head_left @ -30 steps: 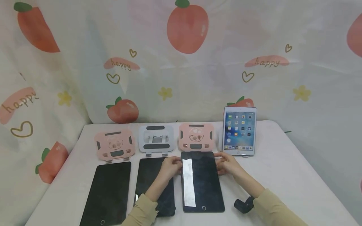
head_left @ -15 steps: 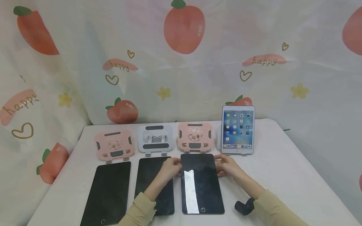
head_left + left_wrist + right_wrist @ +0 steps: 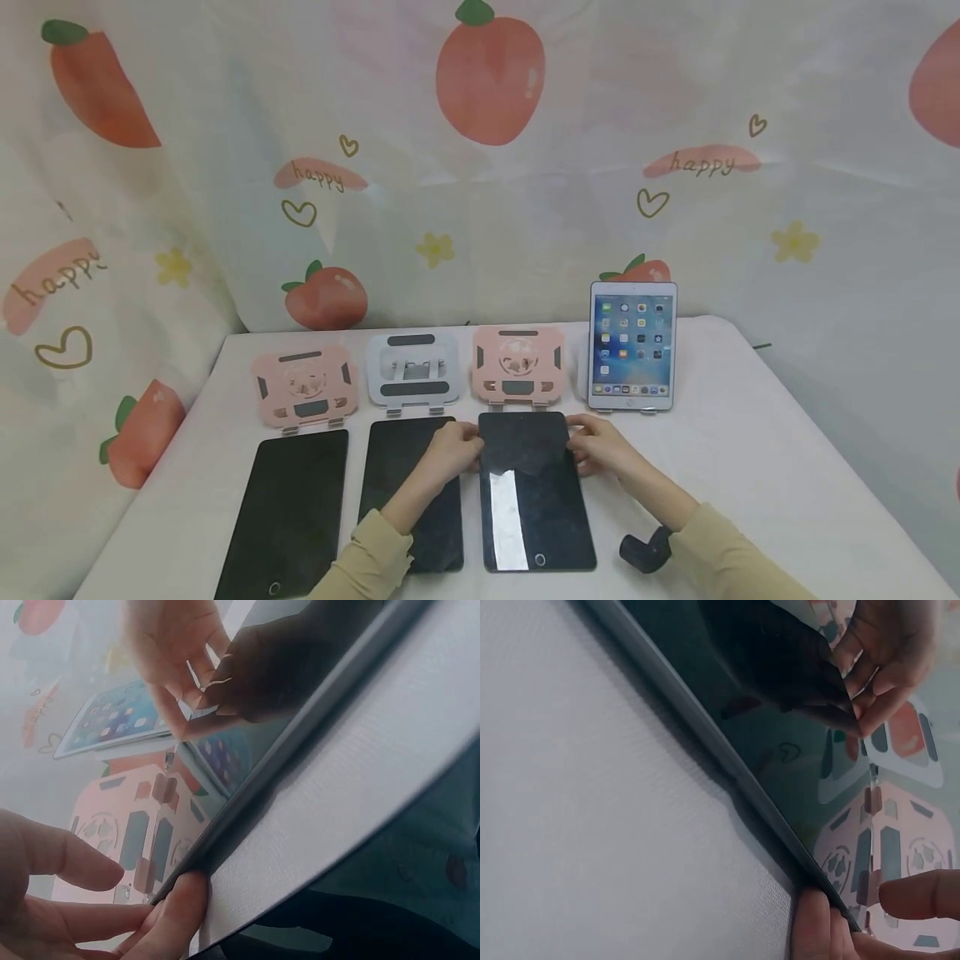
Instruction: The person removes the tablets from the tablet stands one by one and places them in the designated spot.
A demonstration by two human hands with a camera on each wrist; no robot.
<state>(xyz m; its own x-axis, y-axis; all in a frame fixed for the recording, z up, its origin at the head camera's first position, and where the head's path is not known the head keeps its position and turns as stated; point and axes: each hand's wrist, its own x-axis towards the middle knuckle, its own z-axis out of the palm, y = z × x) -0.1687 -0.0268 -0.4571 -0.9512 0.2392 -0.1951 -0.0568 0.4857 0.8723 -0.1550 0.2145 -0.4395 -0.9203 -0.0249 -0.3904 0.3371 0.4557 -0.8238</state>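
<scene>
In the head view a black tablet (image 3: 551, 500) with a round home button lies at centre, a white reflection on its screen. My left hand (image 3: 452, 454) holds its upper left edge and my right hand (image 3: 603, 447) its upper right edge. In the left wrist view, fingers (image 3: 184, 900) curl against the tablet's rim while the thumb stands off the glass. The right wrist view has fingers (image 3: 814, 919) at the opposite rim, the thumb above the screen. Just behind the tablet stands a pink tablet stand (image 3: 519, 367). A second black tablet (image 3: 405, 467) lies partly beneath my left forearm.
A third black tablet (image 3: 292, 508) lies at left. Behind are another pink stand (image 3: 303, 383) and a light blue stand (image 3: 414, 387). A lit white tablet (image 3: 632, 346) stands upright at back right. Near the right sleeve lies a small black object (image 3: 645, 552). White cloth covers the table (image 3: 780, 483).
The held tablet has come slightly down and toward me, away from the pink stand, with both hands at its edges. Its white reflection has grown shorter. The view has shifted slightly.
</scene>
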